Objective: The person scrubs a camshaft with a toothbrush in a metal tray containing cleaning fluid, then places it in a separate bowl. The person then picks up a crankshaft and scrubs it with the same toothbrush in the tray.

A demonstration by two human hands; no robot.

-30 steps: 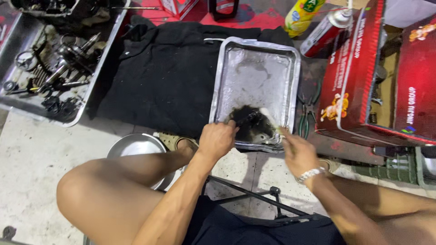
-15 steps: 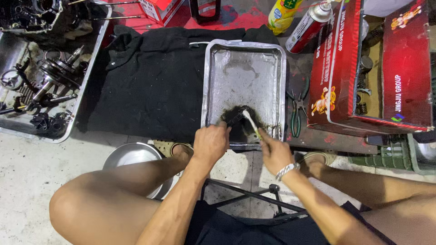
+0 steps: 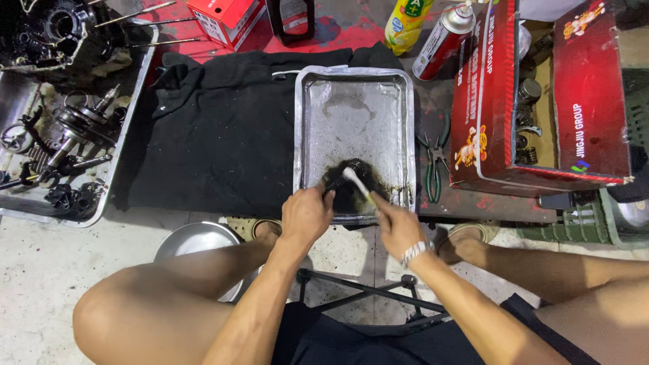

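A metal tray lies on the floor in front of me, with a pool of black dirty liquid at its near end. My left hand grips a small dark part held in that pool. My right hand holds a pale toothbrush, its head resting on the dark part. A metal watch band sits on my right wrist.
A black cloth is spread left of the tray. A second tray of engine parts sits at far left. Green-handled pliers, a red carton, a spray can and a yellow bottle are to the right. A steel bowl is near my left knee.
The view has shifted so the tray sits farther left and lower. My right hand has moved left and the brush head now lies on the dark part in the pool.
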